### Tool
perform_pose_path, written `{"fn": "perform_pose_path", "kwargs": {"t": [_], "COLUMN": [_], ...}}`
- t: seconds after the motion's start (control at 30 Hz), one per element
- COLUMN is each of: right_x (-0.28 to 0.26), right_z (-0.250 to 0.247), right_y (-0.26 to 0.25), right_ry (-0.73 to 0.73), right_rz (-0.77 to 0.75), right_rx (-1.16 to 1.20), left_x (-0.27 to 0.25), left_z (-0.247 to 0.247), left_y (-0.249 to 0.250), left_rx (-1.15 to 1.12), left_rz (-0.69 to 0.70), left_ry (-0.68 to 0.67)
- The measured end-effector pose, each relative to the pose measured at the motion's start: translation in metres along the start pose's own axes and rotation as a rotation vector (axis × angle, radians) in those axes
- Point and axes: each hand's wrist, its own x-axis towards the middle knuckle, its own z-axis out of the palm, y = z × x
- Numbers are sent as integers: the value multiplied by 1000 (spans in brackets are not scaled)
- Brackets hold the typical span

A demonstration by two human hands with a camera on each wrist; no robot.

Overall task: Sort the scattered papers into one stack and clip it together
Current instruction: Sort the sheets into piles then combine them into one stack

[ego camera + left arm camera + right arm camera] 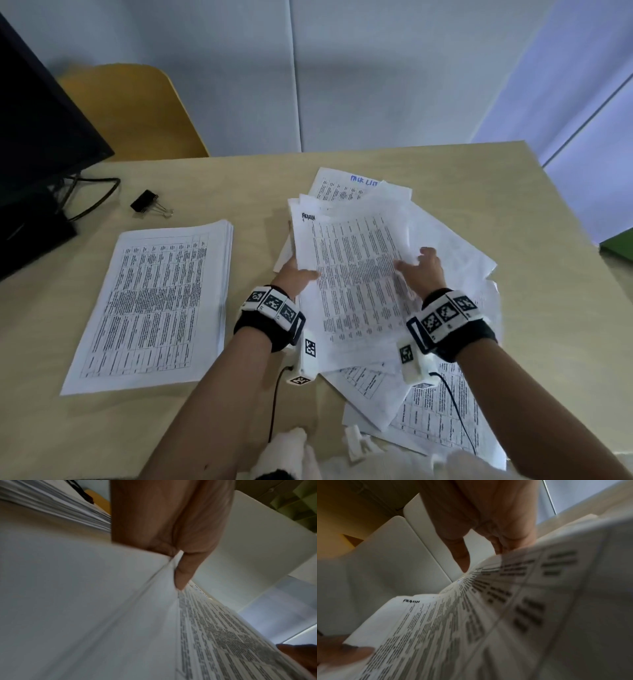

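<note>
papers (356,270) pinched by both hands (neat stack (154,301) lies left).

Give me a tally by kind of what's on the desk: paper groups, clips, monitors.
Paper groups: 2, the neat stack and the loose pile, which both hands are holding sheets of
Binder clip: 1
Monitor: 1
Total: 4

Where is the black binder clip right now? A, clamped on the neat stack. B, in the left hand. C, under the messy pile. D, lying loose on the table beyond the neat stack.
D: the binder clip lies on the bare table, apart from the neat stack, touched by neither hand.
</note>
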Motion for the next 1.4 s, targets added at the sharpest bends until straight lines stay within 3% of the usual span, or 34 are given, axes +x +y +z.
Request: {"fn": "perform_pose_path", "kwargs": {"t": [0.13,0.2,0.37,0.43,0.5,0.73,0.87,1.0,1.17,1.23,1.4], "right_x": [2,-1,-29,-43,-49,-63,-71,-71,-64,-64,-66], "right_z": [-6,-13,-46,-60,-64,-44,-42,-50,-24,-16,-28], "right_y": [-4,-11,-62,-79,-84,-72,-88,-96,-72,-68,-89], "right_ry": [-107,-37,374,398,361,280,342,434,321,309,321], "right_rz": [31,-56,-604,-786,-861,-781,-809,-851,-630,-606,-734], "right_rx": [32,120,369,524,645,617,625,731,642,603,722], "left_x": [-8,-18,-54,-64,-68,-65,-71,-76,-63,-58,-65], "left_z": [2,0,-20,-28,-34,-29,-29,-43,-31,-25,-33], "left_y": [8,22,81,98,104,90,97,107,75,64,87], "left_rx": [138,103,-307,-367,-462,-626,-627,-676,-618,-581,-610], "left_rz": [155,265,569,675,740,757,833,914,711,671,794], "left_ry": [76,155,320,295,225,187,275,279,187,217,322]}}
